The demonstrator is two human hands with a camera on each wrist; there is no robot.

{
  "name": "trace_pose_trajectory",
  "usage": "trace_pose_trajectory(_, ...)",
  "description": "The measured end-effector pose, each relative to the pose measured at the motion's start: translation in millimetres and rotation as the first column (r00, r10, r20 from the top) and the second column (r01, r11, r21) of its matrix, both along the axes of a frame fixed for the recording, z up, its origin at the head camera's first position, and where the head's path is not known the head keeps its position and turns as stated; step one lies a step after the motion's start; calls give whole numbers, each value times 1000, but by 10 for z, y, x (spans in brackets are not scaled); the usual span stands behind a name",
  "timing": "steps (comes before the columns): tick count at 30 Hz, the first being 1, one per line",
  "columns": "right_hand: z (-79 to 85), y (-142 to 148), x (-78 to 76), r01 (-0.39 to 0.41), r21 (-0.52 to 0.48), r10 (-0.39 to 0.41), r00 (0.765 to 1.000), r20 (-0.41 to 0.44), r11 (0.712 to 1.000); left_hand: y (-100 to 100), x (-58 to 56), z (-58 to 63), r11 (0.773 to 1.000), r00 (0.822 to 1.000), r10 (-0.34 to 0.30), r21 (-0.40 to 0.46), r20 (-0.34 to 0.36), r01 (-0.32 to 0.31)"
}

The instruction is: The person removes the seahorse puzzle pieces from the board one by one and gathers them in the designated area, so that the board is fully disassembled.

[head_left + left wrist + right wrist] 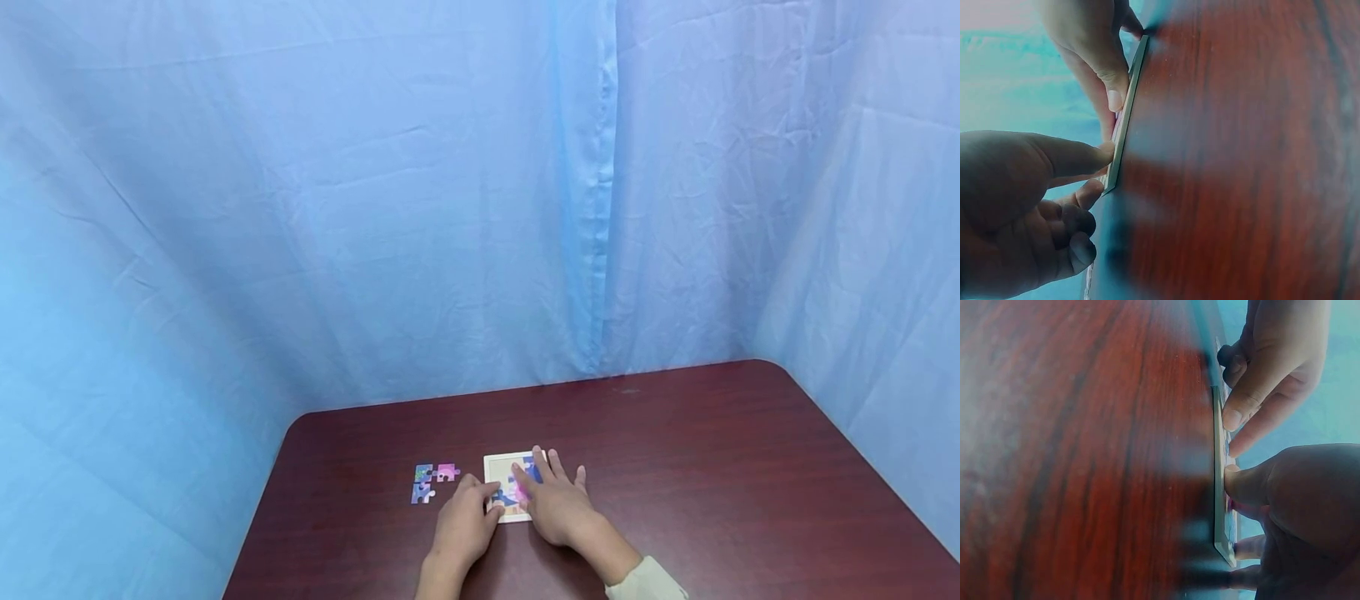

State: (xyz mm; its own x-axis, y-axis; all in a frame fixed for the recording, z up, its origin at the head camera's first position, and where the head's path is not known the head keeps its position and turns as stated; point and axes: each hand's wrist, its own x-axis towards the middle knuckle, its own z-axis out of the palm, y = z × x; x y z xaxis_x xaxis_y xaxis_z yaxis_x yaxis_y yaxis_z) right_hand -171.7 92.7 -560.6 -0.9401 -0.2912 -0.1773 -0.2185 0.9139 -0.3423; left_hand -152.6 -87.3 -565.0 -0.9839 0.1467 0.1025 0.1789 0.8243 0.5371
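Observation:
A white-rimmed jigsaw tray [515, 518] lies flat on the table, partly filled with colourful pieces. At its lower left, my left hand [462, 523] has thumb and forefinger on either side of a blue puzzle piece [504, 500], pinching it low in the tray. Its other fingers are curled under, as the left wrist view shows. Spread across the tray's right side, my right hand [558, 508] rests its fingertips on the pieces and rim, covering part of the picture. In the right wrist view its thumb [1244, 484] touches the tray's near side.
Left of the tray lie several loose jigsaw pieces: a pink one [447, 472], a blue-green one [423, 473] and a blue one [422, 493]. The dark red-brown table [697, 467] has rounded far corners. Blue curtains [420, 208] hang behind it and at both sides.

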Motion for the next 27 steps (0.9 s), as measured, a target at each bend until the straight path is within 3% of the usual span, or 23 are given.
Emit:
trace_pose_trajectory(8,2,1,6,3,-2,-3,1000,14,1000,11,17,-19,1000,1000,9,-19,-6,-10)
trace_pose_trajectory(27,27,4,18,6,-11,-6,1000,13,1000,-1,26,-20,999,1000,-5,42,-19,6)
